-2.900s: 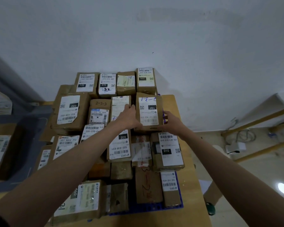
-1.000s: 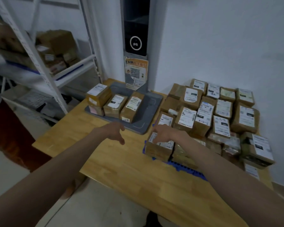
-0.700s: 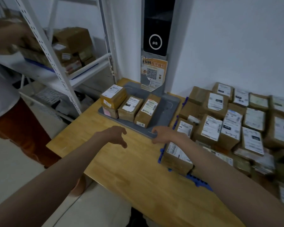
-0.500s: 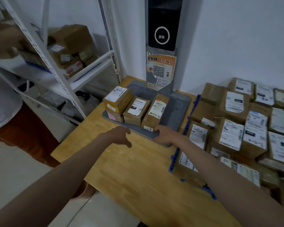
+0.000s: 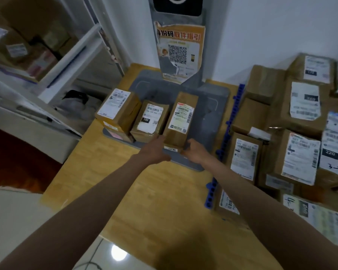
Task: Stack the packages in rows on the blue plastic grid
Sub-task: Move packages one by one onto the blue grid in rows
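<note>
Brown long package on grey scanner base; left hand and right hand flank its near end, fingers touching, loosely curled, grip unclear.

The counter is made of pale wood with a smooth, faintly shiny finish. The packages are wrapped in matt brown cardboard, taped, and covered with white paper labels. A grey base of smooth matt plastic is seen beneath them. The blue grid is moulded plastic. The floor is glossy tile.
</note>
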